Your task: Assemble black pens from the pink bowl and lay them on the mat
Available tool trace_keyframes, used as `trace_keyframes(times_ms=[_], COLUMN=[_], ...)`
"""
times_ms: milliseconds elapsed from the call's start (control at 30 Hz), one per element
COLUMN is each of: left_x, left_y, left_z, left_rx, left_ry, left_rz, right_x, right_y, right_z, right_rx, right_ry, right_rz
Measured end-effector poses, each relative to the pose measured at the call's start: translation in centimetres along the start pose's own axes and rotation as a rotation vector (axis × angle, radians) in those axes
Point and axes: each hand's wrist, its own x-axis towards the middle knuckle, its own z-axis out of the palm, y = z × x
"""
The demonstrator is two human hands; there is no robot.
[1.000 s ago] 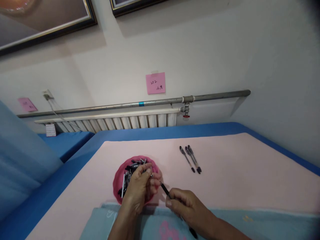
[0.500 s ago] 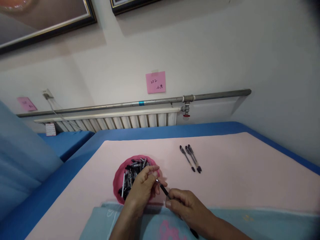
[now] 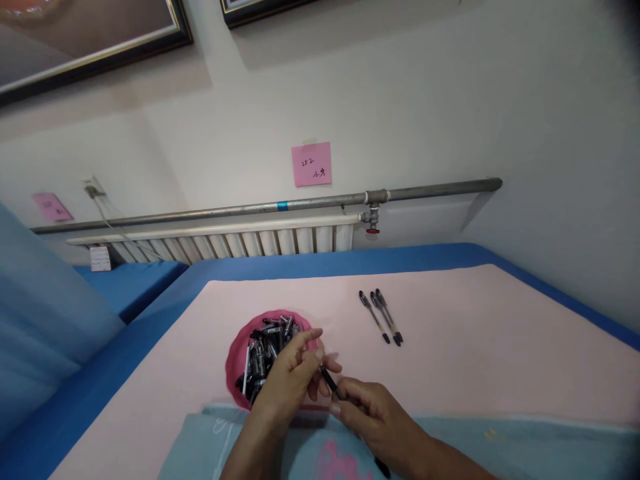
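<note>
In the head view my right hand (image 3: 377, 417) grips a black pen (image 3: 329, 380) by its barrel, and a dark end of it sticks out below the palm. My left hand (image 3: 295, 373) pinches the pen's upper end between thumb and fingers, with its other fingers spread. What exactly sits between those fingertips is hidden. Just behind my left hand stands a pink scalloped basket (image 3: 233, 363), filled with several black and clear pen parts (image 3: 260, 357). Beyond my right hand lie three capped pens (image 3: 383, 317), side by side on the pink sheet.
The pink sheet (image 3: 475, 347) covers a table with a blue edge (image 3: 330, 261). A light blue cloth (image 3: 450, 433) lies along the near side. Behind are a white radiator (image 3: 280, 241), a metal pipe (image 3: 430, 191) and a wall. A blue curtain (image 3: 45, 333) hangs at left.
My left hand has shifted slightly right and its fingertips now cover the shiny tip that showed before. My right hand keeps its grip on the pen, nearly in place.
</note>
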Motion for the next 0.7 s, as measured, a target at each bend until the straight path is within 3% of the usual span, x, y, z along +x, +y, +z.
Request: trace_keyframes(times_ms=[167, 700], left_x=[0.1, 0.6], left_y=[-0.2, -1.7], left_z=[0.1, 1.0], left_rx=[-0.241, -0.146], left_ry=[0.071, 0.071], left_rz=[0.018, -0.003], right_x=[0.1, -0.2], right_y=[0.1, 0.2], right_z=[-0.1, 0.1], right_rx=[0.003, 0.060], right_ry=[0.043, 0.094], right_rz=[0.022, 0.039])
